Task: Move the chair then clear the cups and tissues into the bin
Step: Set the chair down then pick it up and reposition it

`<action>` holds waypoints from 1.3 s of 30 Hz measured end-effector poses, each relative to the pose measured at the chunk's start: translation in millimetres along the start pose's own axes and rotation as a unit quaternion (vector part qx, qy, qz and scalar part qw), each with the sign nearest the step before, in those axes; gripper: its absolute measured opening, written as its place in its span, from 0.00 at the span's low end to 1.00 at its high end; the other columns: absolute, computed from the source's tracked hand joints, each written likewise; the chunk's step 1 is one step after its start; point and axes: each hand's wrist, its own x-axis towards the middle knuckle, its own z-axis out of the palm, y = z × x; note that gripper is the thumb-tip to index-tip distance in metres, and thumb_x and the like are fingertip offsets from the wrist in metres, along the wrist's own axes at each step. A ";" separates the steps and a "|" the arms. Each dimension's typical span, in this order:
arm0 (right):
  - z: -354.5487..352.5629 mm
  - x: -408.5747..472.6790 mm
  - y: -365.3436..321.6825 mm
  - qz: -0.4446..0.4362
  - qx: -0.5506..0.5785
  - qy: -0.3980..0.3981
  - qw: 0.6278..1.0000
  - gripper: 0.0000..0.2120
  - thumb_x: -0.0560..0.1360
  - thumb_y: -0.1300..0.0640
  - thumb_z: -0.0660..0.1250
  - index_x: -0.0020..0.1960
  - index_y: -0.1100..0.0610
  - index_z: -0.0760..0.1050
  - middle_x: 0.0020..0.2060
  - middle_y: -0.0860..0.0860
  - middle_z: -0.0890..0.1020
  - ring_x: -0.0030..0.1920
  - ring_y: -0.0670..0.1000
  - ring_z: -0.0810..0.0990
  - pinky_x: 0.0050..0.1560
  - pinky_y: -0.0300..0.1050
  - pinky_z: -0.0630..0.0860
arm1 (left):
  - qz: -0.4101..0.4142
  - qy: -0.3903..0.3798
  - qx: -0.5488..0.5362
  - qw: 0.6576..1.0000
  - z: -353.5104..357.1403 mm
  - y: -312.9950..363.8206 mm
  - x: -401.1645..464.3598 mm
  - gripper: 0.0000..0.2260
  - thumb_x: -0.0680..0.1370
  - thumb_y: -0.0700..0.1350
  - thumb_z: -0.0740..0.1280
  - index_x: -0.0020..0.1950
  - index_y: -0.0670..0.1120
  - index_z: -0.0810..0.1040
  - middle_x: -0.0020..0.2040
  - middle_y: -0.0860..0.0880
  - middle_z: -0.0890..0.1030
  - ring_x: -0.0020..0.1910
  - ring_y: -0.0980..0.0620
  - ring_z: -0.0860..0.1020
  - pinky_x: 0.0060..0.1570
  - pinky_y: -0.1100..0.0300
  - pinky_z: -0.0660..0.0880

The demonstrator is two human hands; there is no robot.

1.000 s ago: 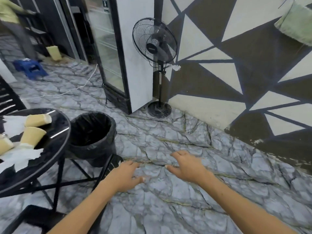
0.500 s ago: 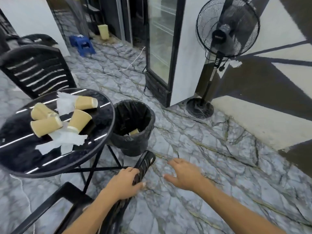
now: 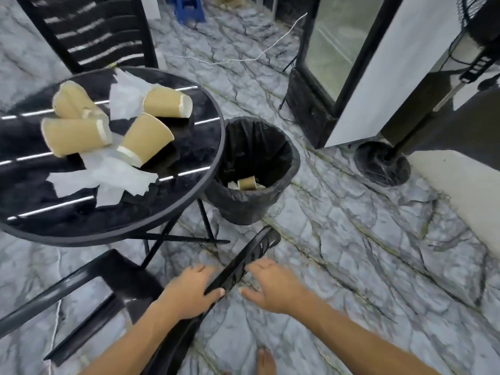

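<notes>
A black plastic chair (image 3: 254, 253) stands right below me, its backrest top running up toward the bin. My left hand (image 3: 189, 290) grips that top edge, thumb laid over it. My right hand (image 3: 273, 285) is just right of the backrest with fingers spread; whether it touches I cannot tell. On the round black table (image 3: 194, 142) lie several brown paper cups (image 3: 146, 139) on their sides among crumpled white tissues (image 3: 108, 177). The black lined bin (image 3: 295, 161) stands beside the table, with one cup (image 3: 247, 183) and some paper inside.
A second black slatted chair (image 3: 94, 31) stands behind the table. A glass-door fridge (image 3: 351, 63) and a fan's round base (image 3: 381, 163) are at the right by the wall. A white cable (image 3: 243, 59) crosses the marble floor. My bare foot (image 3: 266, 361) is below.
My view has swung left and down, bringing the table, bin and chair into view. My left hand has closed on the chair's backrest, and my right hand has come in beside it.
</notes>
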 end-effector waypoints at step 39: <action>135.7 232.1 141.0 -0.204 -0.157 -0.078 0.963 0.45 0.63 0.17 0.40 0.56 0.46 0.77 0.47 0.44 0.81 0.51 0.50 0.77 0.57 0.50 0.67 | -0.109 -0.023 -0.180 0.977 193.4 -94.1 103.5 0.24 0.84 0.56 0.56 0.78 0.51 0.59 0.67 0.48 0.73 0.61 0.48 0.74 0.62 0.52 0.75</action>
